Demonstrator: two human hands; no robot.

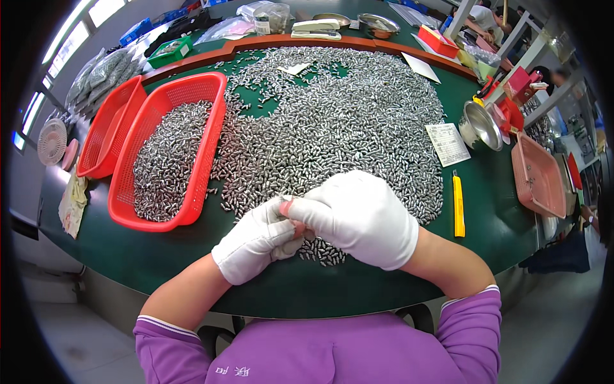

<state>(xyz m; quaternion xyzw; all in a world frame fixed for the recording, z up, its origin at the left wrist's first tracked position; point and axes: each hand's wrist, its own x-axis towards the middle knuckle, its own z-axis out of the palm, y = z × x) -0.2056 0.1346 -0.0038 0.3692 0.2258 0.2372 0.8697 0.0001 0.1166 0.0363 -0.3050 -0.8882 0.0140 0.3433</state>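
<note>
Hands in white gloves are meeting at the lower centre of the frame, over the near edge of a big heap of small metal pieces (pixel 339 128) spread across the green table (pixel 160 256). The left hand (pixel 256 240) is curling closed against the right hand (pixel 358 217), whose fingers are pinching together; whether a piece is between them I cannot tell. Left of the heap, a red basket (pixel 208 137) is holding more pieces. A yellow knife (pixel 458 205) is lying at the right.

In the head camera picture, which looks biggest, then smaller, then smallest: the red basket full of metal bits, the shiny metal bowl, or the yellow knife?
1. Red basket, by far the largest.
2. Metal bowl.
3. Yellow knife, long but thin; close to the bowl, so unsure.
</note>
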